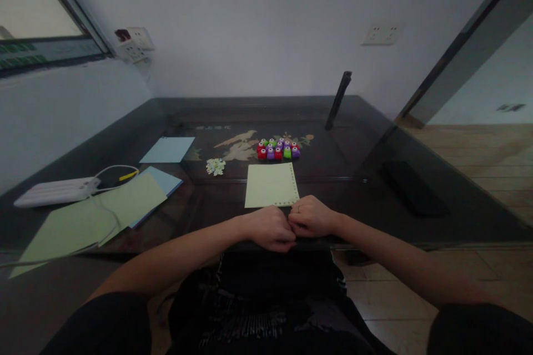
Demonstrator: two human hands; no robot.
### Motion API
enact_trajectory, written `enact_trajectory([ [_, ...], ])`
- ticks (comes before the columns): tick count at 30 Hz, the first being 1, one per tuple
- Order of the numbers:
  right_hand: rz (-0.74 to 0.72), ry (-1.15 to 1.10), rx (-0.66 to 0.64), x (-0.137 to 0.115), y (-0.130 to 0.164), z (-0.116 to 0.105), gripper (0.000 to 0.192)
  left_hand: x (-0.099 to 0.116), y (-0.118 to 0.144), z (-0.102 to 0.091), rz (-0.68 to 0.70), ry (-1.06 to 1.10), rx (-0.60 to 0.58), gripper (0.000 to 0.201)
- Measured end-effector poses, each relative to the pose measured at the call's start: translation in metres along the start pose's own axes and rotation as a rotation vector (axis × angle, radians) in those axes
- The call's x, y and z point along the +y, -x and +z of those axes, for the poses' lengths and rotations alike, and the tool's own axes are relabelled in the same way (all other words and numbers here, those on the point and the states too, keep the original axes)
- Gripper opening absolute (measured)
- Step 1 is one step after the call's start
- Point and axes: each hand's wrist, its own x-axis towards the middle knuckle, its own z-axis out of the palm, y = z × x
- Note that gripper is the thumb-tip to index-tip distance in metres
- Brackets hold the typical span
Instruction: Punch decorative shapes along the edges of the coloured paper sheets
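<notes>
My two bare hands meet at the near edge of the dark glass-topped bench (375, 138), knuckles touching each other. My left hand (270, 228) is curled into a loose fist; my right hand (311, 216), with a ring on one finger, is curled the same way beside it. Both grips are closed, fingers tucked under, and I cannot tell whether either one pinches anything. Just beyond my knuckles, touching or nearly touching them, lies a pale green sheet of paper (270, 184), flat on the bench, with a row of small punched holes along its right and bottom edges.

To my left, nearer the bench edge, larger pale green sheets (83, 216) overlap a blue sheet (166, 180), with a white cable (110, 169) looping over them to a white power strip (56, 191).

Farther out, left of the punched sheet, sits a small heap of pale paper cut-outs (215, 166). Behind the sheet stands a tight cluster of small craft punches (278, 148) in red, purple and green. Another blue sheet (167, 150) lies farther left. At the back right a dark slim object (338, 100) leans upright near the white wall (266, 22)
</notes>
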Motion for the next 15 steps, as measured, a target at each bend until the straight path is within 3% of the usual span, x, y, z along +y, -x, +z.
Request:
enact_trajectory([
  [15,-0.001,0.022,-0.023,0.0003,0.0008,0.0004,0.028,0.0002,0.0,0.0002,-0.017,-0.014,-0.047,0.029],
])
